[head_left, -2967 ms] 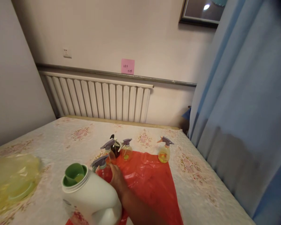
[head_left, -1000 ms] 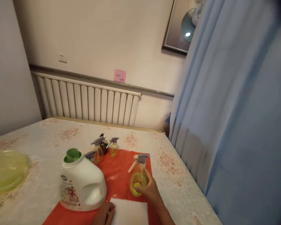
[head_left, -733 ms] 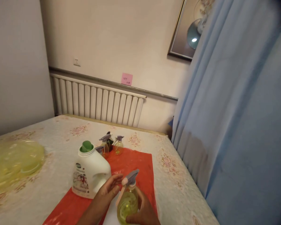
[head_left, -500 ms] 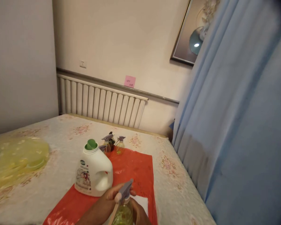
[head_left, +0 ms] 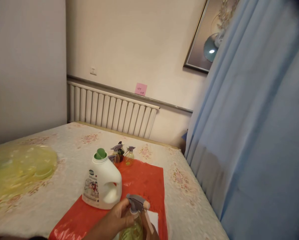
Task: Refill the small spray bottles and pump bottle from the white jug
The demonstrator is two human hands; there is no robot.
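**Unscrewing the spray head without a spill**

The left hand (head_left: 119,215) grips the gray spray head (head_left: 137,202); the right hand (head_left: 149,230) clasps the yellow spray bottle (head_left: 132,231), at 6 o'clock over the red sheet (head_left: 144,178). Better keep the bottle upright, turning only the head. The white jug (head_left: 102,181) stands at 10 o'clock.

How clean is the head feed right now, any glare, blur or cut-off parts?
Head view: warm dim light; lamp glare on the framed picture; dark vignette top right; hands and the yellow spray bottle with grey trigger are cropped at the bottom edge, slightly soft.
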